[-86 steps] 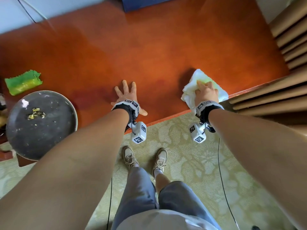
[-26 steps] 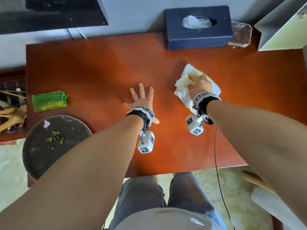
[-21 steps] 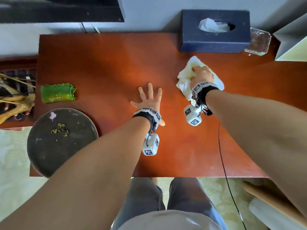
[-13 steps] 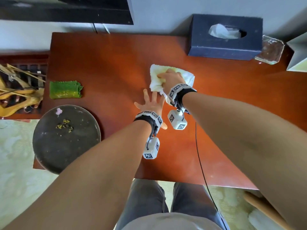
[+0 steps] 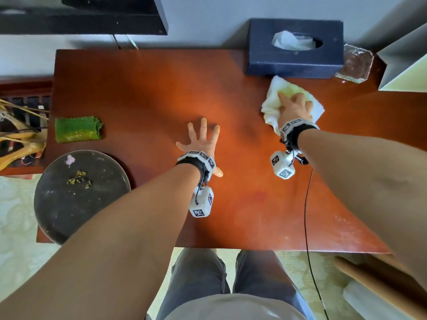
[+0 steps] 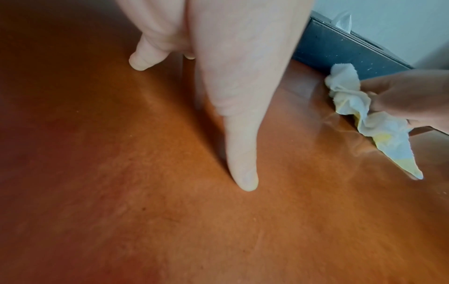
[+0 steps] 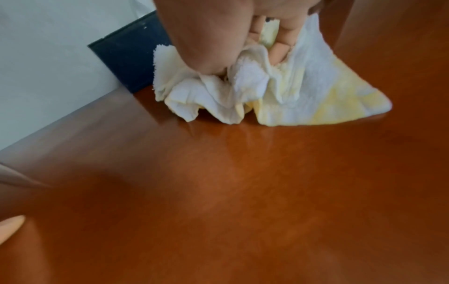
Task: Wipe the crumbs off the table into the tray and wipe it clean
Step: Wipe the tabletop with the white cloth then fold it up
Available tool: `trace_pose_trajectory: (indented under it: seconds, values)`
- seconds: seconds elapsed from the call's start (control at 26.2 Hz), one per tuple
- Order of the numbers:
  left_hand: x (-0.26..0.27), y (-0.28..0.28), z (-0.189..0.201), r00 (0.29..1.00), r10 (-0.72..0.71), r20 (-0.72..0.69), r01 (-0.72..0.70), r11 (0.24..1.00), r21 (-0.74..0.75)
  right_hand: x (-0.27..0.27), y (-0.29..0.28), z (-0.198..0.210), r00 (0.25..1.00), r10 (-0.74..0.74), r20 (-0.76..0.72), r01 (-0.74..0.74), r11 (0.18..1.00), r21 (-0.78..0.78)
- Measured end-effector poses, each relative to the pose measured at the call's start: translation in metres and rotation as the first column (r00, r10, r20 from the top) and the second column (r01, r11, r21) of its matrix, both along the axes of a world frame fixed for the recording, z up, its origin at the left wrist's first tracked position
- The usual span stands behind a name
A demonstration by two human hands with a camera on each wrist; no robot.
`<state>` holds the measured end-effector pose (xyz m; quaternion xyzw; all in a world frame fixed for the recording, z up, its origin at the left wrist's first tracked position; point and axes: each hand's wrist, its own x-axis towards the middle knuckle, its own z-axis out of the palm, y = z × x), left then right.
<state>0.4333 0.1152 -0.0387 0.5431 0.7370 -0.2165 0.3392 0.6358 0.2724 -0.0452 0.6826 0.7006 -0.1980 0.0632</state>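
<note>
Both of my hands are on the table (image 5: 254, 204), whose near edge sits just above my knees. Nearest on my left, the round dark tray (image 5: 69, 215) overhangs the front left corner, with a small heap of crumbs (image 5: 78, 180) and a pale pink scrap (image 5: 70, 159) lying in it toward its far side. My left hand (image 5: 201, 144) lies flat on the bare wood near the middle, fingers straight and spread apart, holding nothing; the left wrist view shows the fingertips (image 6: 245, 180) touching the surface. Beyond the tray, a green cloth (image 5: 77, 131) rests near the left edge. Farther out on the right, my right hand (image 5: 294, 109) presses down on the white and yellow rag (image 5: 272, 105), fingers curled into its folds so the cloth bunches under my palm. The rag's far corner is just beside, perhaps touching, the dark blue tissue box (image 5: 293, 58) standing at the back edge. Right of the box sits a clear glass dish (image 5: 354, 64).
</note>
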Motion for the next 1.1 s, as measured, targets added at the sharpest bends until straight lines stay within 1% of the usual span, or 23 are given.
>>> trace_pose_trajectory:
  seconds: [0.11, 0.19, 0.23, 0.27, 0.3, 0.38, 0.5, 0.53, 0.57, 0.61, 0.65, 0.69, 0.72, 0.76, 0.8, 0.84, 0.88, 0.95, 0.99, 1.1]
  values:
    - [0.001, 0.000, 0.002, 1.000, -0.005, 0.005, 0.005, 1.000, -0.003, 0.017, -0.009, 0.004, 0.999, -0.011, 0.039, 0.013, 0.999, -0.047]
    - [0.002, 0.002, 0.003, 1.000, -0.012, 0.004, 0.012, 1.000, -0.009, 0.017, -0.026, 0.008, 0.998, -0.045, 0.035, 0.048, 0.995, -0.089]
    - [0.001, 0.002, 0.003, 1.000, -0.011, 0.002, 0.011, 1.000, -0.012, 0.015, -0.036, 0.007, 0.999, -0.031, 0.038, 0.035, 0.995, -0.096]
    - [0.002, 0.003, 0.003, 1.000, -0.013, 0.001, 0.013, 1.000, -0.012, 0.013, -0.046, 0.006, 1.000, 0.004, 0.019, -0.002, 0.996, -0.093]
    - [0.001, 0.004, 0.003, 1.000, -0.011, -0.003, 0.011, 1.000, -0.013, 0.008, -0.056, 0.005, 0.997, 0.078, 0.008, -0.077, 0.994, -0.076]
    - [0.002, 0.003, 0.004, 1.000, -0.022, -0.011, 0.022, 1.000, -0.009, 0.003, -0.077, 0.004, 0.982, 0.190, 0.019, -0.187, 0.975, -0.122]
    - [0.004, 0.006, 0.008, 0.998, -0.041, -0.042, 0.039, 0.999, -0.029, -0.003, -0.095, 0.008, 0.976, 0.218, -0.009, -0.213, 0.942, -0.258]
    - [0.005, 0.011, 0.010, 0.998, -0.040, -0.056, 0.038, 0.999, -0.034, -0.003, -0.097, 0.010, 0.960, 0.278, -0.010, -0.270, 0.922, -0.276]
    - [0.006, 0.015, 0.013, 0.997, -0.031, -0.067, 0.030, 0.999, -0.017, 0.000, -0.097, 0.014, 0.956, 0.292, -0.026, -0.288, 0.919, -0.270]
    - [0.009, 0.021, 0.019, 0.997, -0.023, -0.074, 0.027, 0.998, 0.051, 0.006, -0.094, 0.019, 0.962, 0.266, -0.055, -0.272, 0.940, -0.207]
    - [0.015, 0.027, 0.025, 0.997, -0.024, -0.072, 0.036, 0.985, 0.168, 0.014, -0.095, 0.025, 0.979, 0.180, -0.098, -0.193, 0.971, -0.140]
    - [0.022, 0.033, 0.032, 0.997, -0.050, -0.063, 0.067, 0.950, 0.305, 0.024, -0.096, 0.025, 0.986, 0.112, -0.121, -0.120, 0.991, -0.061]
    - [0.029, 0.038, 0.037, 0.995, -0.098, -0.034, 0.103, 0.898, 0.429, 0.031, -0.099, 0.025, 0.987, 0.106, -0.119, -0.108, 0.994, -0.013]
    - [0.038, 0.044, 0.041, 0.985, -0.170, 0.011, 0.141, 0.850, 0.507, 0.036, -0.103, 0.024, 0.986, 0.137, -0.094, -0.141, 0.989, -0.034]
    - [0.047, 0.049, 0.041, 0.966, -0.251, 0.068, 0.179, 0.831, 0.527, 0.040, -0.108, 0.022, 0.980, 0.185, -0.075, -0.192, 0.977, -0.098]
    - [0.055, 0.052, 0.039, 0.936, -0.331, 0.120, 0.232, 0.836, 0.497, 0.042, -0.113, 0.018, 0.974, 0.221, -0.055, -0.227, 0.960, -0.163]
    - [0.062, 0.055, 0.035, 0.903, -0.400, 0.155, 0.306, 0.854, 0.422, 0.046, -0.116, 0.013, 0.971, 0.233, -0.046, -0.238, 0.950, -0.202]
    - [0.071, 0.058, 0.019, 0.866, -0.482, 0.133, 0.436, 0.859, 0.269, 0.050, -0.117, 0.004, 0.970, 0.241, -0.033, -0.242, 0.946, -0.213]
    - [0.071, 0.058, 0.013, 0.859, -0.502, 0.105, 0.466, 0.850, 0.248, 0.049, -0.116, 0.002, 0.969, 0.245, -0.022, -0.245, 0.949, -0.198]
    - [0.075, 0.058, 0.008, 0.853, -0.521, 0.031, 0.497, 0.828, 0.260, 0.050, -0.111, 0.004, 0.976, 0.219, -0.014, -0.218, 0.960, -0.175]
